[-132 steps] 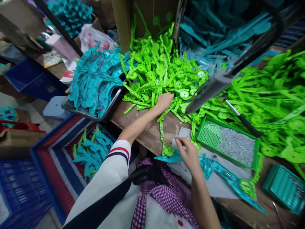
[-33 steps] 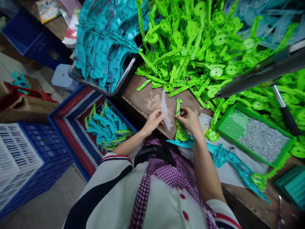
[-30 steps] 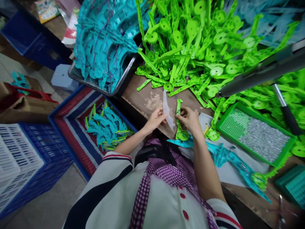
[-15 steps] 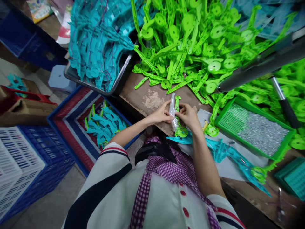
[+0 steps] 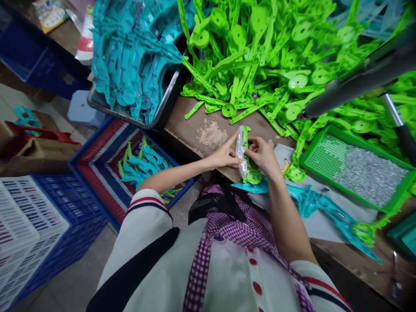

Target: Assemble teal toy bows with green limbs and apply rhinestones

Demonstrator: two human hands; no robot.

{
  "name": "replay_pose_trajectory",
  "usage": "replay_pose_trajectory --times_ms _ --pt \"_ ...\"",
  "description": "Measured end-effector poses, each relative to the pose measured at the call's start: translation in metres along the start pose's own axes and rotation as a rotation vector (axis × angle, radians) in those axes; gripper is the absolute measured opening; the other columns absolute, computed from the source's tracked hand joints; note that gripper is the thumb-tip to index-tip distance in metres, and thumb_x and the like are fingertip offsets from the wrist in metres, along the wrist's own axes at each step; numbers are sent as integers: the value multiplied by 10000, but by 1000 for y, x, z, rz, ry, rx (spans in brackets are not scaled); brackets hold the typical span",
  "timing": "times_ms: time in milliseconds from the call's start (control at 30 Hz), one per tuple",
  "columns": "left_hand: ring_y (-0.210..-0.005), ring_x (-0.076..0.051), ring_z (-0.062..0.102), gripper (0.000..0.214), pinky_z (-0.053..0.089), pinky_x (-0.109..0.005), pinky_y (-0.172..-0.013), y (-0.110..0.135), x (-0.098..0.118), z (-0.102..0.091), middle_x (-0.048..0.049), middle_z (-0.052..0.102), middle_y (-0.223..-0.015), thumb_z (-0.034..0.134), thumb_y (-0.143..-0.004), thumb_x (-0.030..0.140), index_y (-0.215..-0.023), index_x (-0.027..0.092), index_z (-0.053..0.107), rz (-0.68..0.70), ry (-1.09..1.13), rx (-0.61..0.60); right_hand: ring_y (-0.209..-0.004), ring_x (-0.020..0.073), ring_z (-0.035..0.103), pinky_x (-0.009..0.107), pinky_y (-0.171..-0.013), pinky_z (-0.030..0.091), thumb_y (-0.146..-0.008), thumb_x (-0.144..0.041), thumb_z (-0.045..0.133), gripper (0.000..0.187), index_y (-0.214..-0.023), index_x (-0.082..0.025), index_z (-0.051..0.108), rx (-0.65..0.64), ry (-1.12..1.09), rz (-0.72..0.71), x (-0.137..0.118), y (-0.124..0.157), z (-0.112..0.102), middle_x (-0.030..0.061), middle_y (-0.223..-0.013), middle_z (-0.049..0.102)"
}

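My left hand (image 5: 225,156) is closed on a long, translucent whitish plastic piece (image 5: 241,149), its fingers along the left side. Right beside that piece lies a bright green plastic arm with a round disc end (image 5: 253,177), held upright at the table edge. My right hand (image 5: 261,155) is closed in a pinch against the green arm's side; what its fingertips hold, if anything, is hidden. Under my right wrist, a turquoise plastic part (image 5: 307,201) lies on a pale sheet (image 5: 325,227), with green arms attached or resting at its ends.
A large heap of green arms (image 5: 240,56) covers the table's back. A black tray (image 5: 159,108) holds turquoise parts. To the right stands a green basket (image 5: 354,197) of small silvery pieces, below a dark bar (image 5: 354,78). A blue-rimmed crate (image 5: 97,173) sits lower left.
The view has shifted slightly, so things sit a little differently in frame. Both hands keep hold at the same pieces, and the translucent piece now lies closer against the green arm.
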State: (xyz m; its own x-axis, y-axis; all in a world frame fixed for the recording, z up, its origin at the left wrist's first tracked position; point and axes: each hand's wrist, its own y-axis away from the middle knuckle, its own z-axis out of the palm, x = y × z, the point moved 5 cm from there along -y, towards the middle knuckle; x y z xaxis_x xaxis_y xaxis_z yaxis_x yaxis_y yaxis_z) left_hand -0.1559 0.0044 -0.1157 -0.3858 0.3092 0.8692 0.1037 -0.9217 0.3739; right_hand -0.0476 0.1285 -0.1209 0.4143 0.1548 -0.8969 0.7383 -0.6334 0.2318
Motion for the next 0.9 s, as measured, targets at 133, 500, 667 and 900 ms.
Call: replay_pose_trajectory --times_ms 133,500,667,900 --pt "-627 -125 683 1258 623 -312 -712 6 -1 -1 52 679 -727 838 -740 123 -1660 318 3 -64 76 -8 -628 165 535 337 -651 460 -751 -467 761 484 -1143 -205 646 8 -7 -3 -2 0 -1 -24 -720 573" --pt "-556 -139 658 1268 604 -303 -623 3 -3 7 60 637 -663 821 -707 136 -1666 250 0 -23 -116 36 -655 163 529 356 -731 471 -780 -278 709 384 -1155 -203 669 29 18 -12 -3 3 1 -14 -747 596" --pt "-535 -181 646 1295 589 -345 -589 -5 -4 4 20 657 -667 837 -703 188 -1664 178 -31 -8 -251 7 -695 187 553 380 -768 477 -842 -304 627 361 -1182 -203 697 58 86 -50 -9 6 0 21 -794 632" --pt "-523 -163 620 1189 582 -343 -632 -14 -3 1 44 628 -661 795 -719 197 -1665 173 75 131 -356 -37 -765 237 599 417 -806 503 -885 -348 561 388 -1204 -190 714 93 212 -93 -12 7 3 80 -873 703"
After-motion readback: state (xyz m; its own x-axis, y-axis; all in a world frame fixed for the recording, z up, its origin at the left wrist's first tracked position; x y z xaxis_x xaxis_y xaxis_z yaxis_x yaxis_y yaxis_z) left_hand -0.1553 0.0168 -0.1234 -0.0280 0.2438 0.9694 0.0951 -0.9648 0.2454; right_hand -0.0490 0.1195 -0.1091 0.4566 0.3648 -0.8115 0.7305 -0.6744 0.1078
